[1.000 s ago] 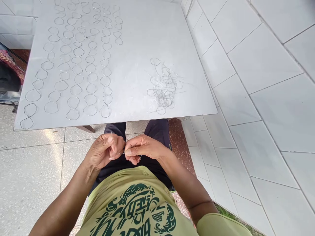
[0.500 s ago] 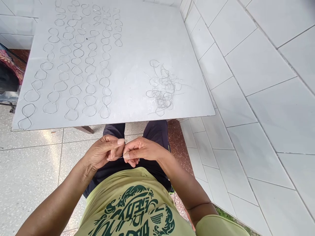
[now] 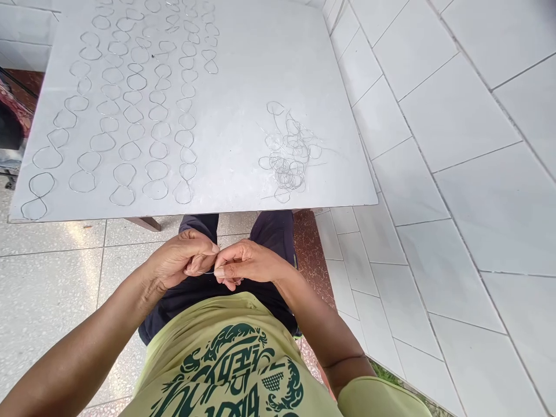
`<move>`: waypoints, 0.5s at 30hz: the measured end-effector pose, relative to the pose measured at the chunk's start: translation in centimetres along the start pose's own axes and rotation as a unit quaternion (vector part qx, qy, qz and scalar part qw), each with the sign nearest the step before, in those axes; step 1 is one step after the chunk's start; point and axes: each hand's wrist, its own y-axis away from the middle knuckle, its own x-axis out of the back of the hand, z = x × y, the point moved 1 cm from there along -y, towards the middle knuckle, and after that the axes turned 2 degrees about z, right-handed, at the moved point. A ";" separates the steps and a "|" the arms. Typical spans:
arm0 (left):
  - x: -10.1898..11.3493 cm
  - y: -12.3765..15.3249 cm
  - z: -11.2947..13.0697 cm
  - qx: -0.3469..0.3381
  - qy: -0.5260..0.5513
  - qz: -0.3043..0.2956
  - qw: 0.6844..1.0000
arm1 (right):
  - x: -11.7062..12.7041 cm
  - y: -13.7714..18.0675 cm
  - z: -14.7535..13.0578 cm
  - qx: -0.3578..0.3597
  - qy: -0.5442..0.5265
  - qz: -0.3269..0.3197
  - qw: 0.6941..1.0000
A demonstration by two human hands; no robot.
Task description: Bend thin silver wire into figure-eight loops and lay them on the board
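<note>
My left hand (image 3: 182, 260) and my right hand (image 3: 247, 262) meet in front of my lap, below the near edge of the white board (image 3: 243, 75). Both pinch a thin piece of wire (image 3: 207, 272) that runs between their fingertips. On the board's left half lie several rows of figure-eight wire loops (image 3: 130, 110). A tangled heap of loose wire (image 3: 289, 153) lies on the board's right side, just above my right hand.
The white board rests on a low support whose brown leg (image 3: 143, 222) shows beneath its near edge. White tiled wall (image 3: 456, 145) runs along the right. Speckled floor tiles (image 3: 47, 278) lie at the left. A dark patterned object (image 3: 11, 116) sits at the far left edge.
My hands have drawn closer together around the wire, and the upright wire end seen a second ago no longer shows. The view has shifted slightly.
</note>
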 end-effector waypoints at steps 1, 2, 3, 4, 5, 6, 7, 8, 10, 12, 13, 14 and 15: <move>0.1 0.0 0.2 0.000 0.004 0.008 1.000 | -0.1 -0.1 0.2 0.003 -0.015 0.021 1.000; 0.1 0.0 0.4 -0.004 0.010 0.021 1.000 | -0.1 -0.2 0.4 0.010 -0.032 0.047 0.998; 0.1 0.1 0.7 -0.011 0.017 0.038 0.999 | -0.2 -0.3 0.6 0.017 -0.049 0.077 0.996; 0.1 0.3 0.8 -0.021 0.023 0.058 0.998 | -0.3 -0.3 0.8 0.024 -0.064 0.106 0.992; 0.1 0.4 0.9 -0.034 0.027 0.083 0.996 | -0.3 -0.4 0.9 0.028 -0.074 0.132 0.988; 0.0 0.6 0.8 -0.050 0.030 0.110 0.992 | -0.3 -0.5 1.0 0.029 -0.080 0.151 0.985; -0.1 0.8 0.6 -0.068 0.030 0.139 0.987 | -0.4 -0.6 1.1 0.028 -0.084 0.164 0.982; -0.2 0.9 0.3 -0.086 0.026 0.169 0.982 | -0.4 -0.6 1.1 0.026 -0.086 0.172 0.981; -0.5 1.1 -0.5 -0.120 0.014 0.223 0.967 | -0.4 -0.7 1.2 0.025 -0.089 0.178 0.980; -0.8 1.1 -1.1 -0.143 0.010 0.251 0.957 | -0.5 -0.7 1.3 0.029 -0.103 0.176 0.979; -1.0 1.1 -1.3 -0.154 0.013 0.256 0.954 | -0.6 -0.7 1.3 0.030 -0.113 0.176 0.977; -1.0 1.1 -1.4 -0.164 0.020 0.255 0.953 | -0.6 -0.6 1.4 0.031 -0.123 0.181 0.975; -1.1 1.1 -1.3 -0.172 0.031 0.247 0.953 | -0.7 -0.5 1.5 0.033 -0.130 0.189 0.973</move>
